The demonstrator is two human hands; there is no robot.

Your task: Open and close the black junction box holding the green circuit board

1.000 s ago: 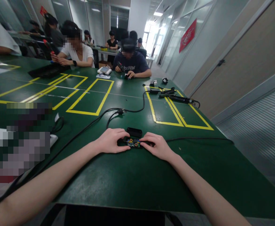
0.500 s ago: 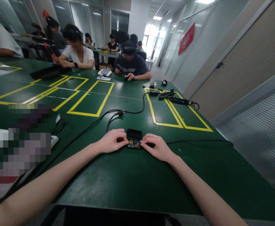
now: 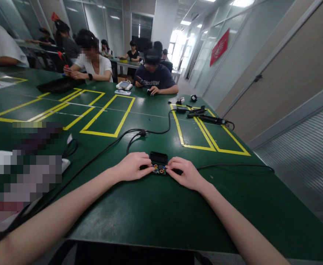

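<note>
A small circuit board (image 3: 159,169) with copper-coloured ring coils sits low on the green table, in what looks like one half of a black plastic case. My left hand (image 3: 136,166) pinches its left end between thumb and fingers. At the opposite end, the fingertips of my right hand (image 3: 183,172) are closed on the board's edge, by a bit of blue. Just behind the board lies the other black case half (image 3: 158,157), hollow side up. My fingers hide both ends of the board.
Black cables with a plug (image 3: 143,133) cross the table ahead and to the left. Another cable (image 3: 233,165) runs off right. Black tools (image 3: 211,119) lie at the far right, by yellow tape outlines. Co-workers (image 3: 155,77) sit across the table; a black tray (image 3: 58,85) is far left.
My left fingers have closed in a little at the board's left end. The board stays between both hands; the whole view has shifted slightly.
</note>
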